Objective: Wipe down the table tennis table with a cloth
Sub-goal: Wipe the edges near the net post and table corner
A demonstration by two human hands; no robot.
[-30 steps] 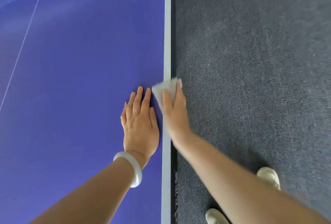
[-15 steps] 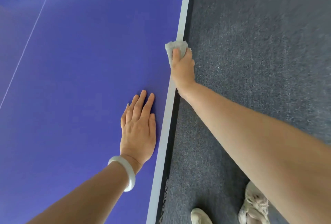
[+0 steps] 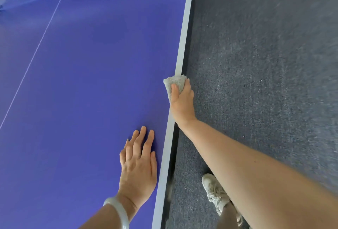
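Observation:
The blue table tennis table (image 3: 87, 75) fills the left of the view, with a pale border stripe along its right edge. My right hand (image 3: 182, 104) grips a small grey cloth (image 3: 175, 82) over that edge stripe, thumb on top and fingers wrapped round the table's side. My left hand (image 3: 140, 164) lies flat on the blue surface near the edge, fingers straight, holding nothing. A pale bangle circles my left wrist.
Dark grey carpet (image 3: 265, 64) covers the floor to the right of the table. My foot in a light shoe (image 3: 214, 190) stands on it close to the table's side. A thin white centre line (image 3: 34, 53) crosses the table top, and the net's lower part shows at the top left.
My right hand slid the cloth forward along the table's edge, away from my left hand. My left hand stayed flat on the surface. I have stepped along the table.

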